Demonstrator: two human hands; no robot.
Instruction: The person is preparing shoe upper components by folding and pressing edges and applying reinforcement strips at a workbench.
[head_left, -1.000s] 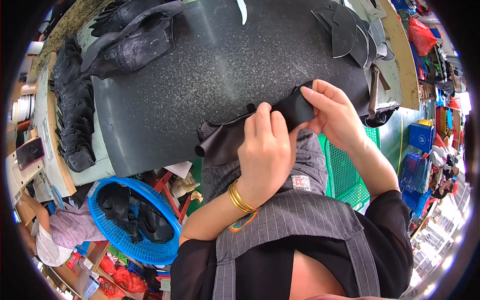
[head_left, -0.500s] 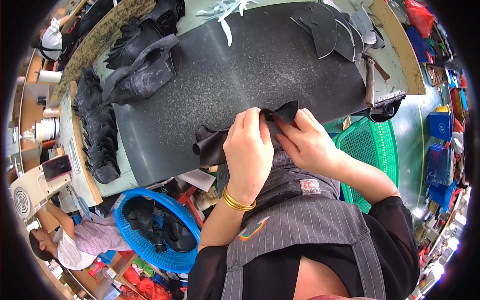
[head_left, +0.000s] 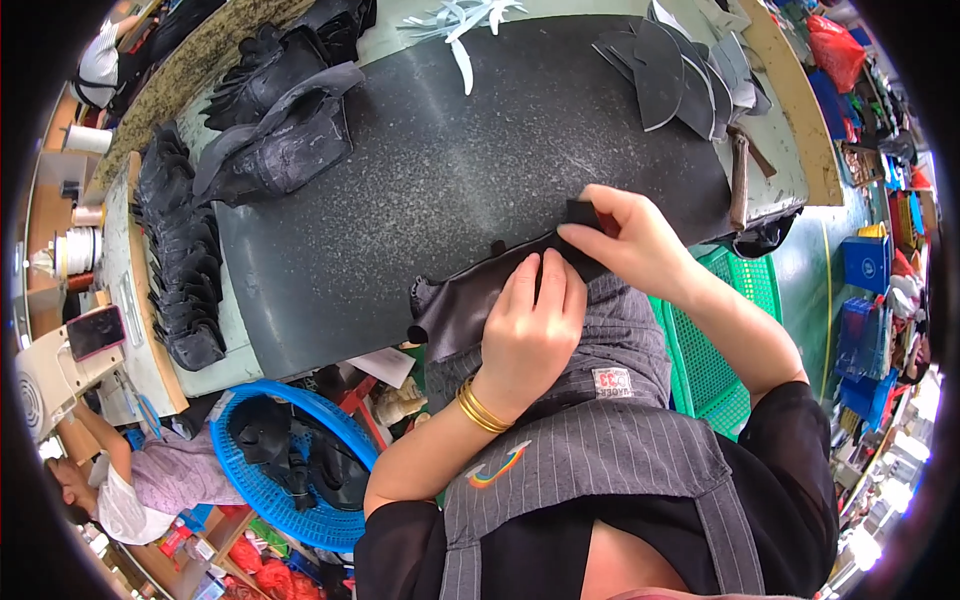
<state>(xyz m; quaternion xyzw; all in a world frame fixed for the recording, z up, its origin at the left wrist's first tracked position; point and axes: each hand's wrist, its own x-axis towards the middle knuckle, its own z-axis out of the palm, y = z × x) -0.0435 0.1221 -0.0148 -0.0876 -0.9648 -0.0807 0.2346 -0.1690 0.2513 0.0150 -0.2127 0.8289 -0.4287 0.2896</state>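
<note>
A black, smooth, leather-like piece (head_left: 462,305) lies along the near edge of the dark work mat (head_left: 430,190). My left hand (head_left: 535,322) rests on top of this piece, fingers stretched out and a little apart, tips near its upper edge. At the piece's right end, my right hand (head_left: 632,240) pinches a raised corner between thumb and fingers. The left end of the piece curls over the mat's edge. What lies under my left palm is hidden.
Black shaped parts (head_left: 280,150) stand at the far left, beside a stacked row (head_left: 180,260). Grey cut pieces (head_left: 670,80) and a wooden-handled hammer (head_left: 740,175) lie far right. A blue basket (head_left: 290,500) and a green basket (head_left: 725,340) flank me. Another person (head_left: 160,480) sits left.
My left hand has let go of its pinch and now lies flat on the leather-like piece, farther right. The piece is spread out more. My right hand has risen slightly, still pinching.
</note>
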